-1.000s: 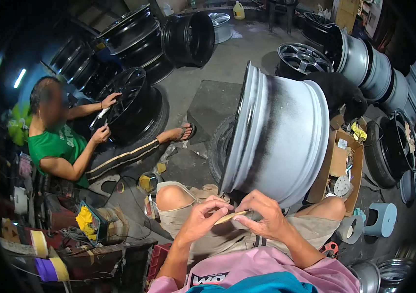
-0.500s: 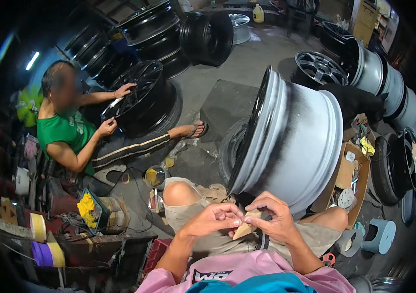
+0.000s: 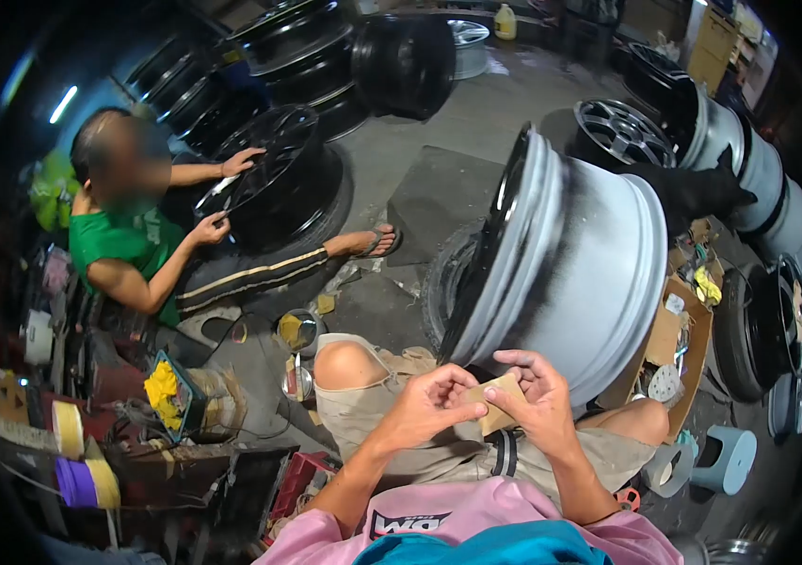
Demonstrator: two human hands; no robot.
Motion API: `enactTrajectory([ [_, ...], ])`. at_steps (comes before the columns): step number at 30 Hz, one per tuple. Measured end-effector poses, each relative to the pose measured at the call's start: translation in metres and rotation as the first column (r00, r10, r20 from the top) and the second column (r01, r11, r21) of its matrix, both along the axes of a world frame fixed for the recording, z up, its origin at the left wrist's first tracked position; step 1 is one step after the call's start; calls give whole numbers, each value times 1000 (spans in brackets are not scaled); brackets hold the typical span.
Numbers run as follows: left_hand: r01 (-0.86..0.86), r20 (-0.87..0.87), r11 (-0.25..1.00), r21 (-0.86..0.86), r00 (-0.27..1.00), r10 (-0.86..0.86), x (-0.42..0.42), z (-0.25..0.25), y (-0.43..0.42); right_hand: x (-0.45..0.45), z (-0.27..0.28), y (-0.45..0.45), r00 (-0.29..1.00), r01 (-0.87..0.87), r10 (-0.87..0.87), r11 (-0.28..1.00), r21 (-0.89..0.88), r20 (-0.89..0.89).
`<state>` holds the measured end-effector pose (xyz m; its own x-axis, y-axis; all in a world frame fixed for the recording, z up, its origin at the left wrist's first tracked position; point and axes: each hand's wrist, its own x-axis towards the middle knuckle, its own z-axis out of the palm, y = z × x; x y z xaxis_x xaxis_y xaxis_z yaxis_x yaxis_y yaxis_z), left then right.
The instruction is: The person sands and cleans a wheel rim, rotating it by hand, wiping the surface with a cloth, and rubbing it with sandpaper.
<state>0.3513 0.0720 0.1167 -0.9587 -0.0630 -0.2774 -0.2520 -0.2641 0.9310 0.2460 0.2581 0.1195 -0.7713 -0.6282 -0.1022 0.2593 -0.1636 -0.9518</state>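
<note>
One small, flat tan piece (image 3: 500,420) sits between the person's two hands, above the lap and just in front of a big wheel rim (image 3: 603,268). The left hand (image 3: 431,407) has its fingers curled in close, the thumb laid against the piece's near edge. The right hand (image 3: 540,400) presses its thumb across the piece's face, its other fingers loosely spread at the far side; both hands grip it.

That rim stands tilted, its outside pale grey with a dark, sooty-looking band, and a tire (image 3: 441,292) shows at its left. To the right, an open cardboard box (image 3: 657,341) holds a white disc (image 3: 666,383) and a jumble of bits; beyond it is a black animal (image 3: 693,193). Near the right knee stands a blue-grey stool (image 3: 730,457).

Over on the left, a co-worker in a green shirt (image 3: 120,247) sits on the floor, both hands at a black wheel (image 3: 279,212). Farther back, I see stacked black rims (image 3: 290,42) and a yellow jug (image 3: 505,23).
</note>
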Motion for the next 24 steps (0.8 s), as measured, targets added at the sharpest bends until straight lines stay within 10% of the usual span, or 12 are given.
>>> enactTrajectory([
  [4,-112,-175,981,-156,981,84,-9,7,-2,-4,2,10,980,-96,91,995,19,174],
  [7,-42,-192,836,-548,978,-77,-20,32,-12,-17,7,19,914,-240,296,946,218,-278],
  [12,-161,-370,811,-563,926,-73,-49,49,-25,-40,60,16,753,-288,377,926,245,-540],
  [18,-426,-583,653,-626,812,-29,-104,82,-36,-102,86,8,249,401,27,907,129,-968],
  [24,-459,-628,733,-501,776,57,-178,67,-68,-94,17,14,-10,721,315,660,211,-949],
])
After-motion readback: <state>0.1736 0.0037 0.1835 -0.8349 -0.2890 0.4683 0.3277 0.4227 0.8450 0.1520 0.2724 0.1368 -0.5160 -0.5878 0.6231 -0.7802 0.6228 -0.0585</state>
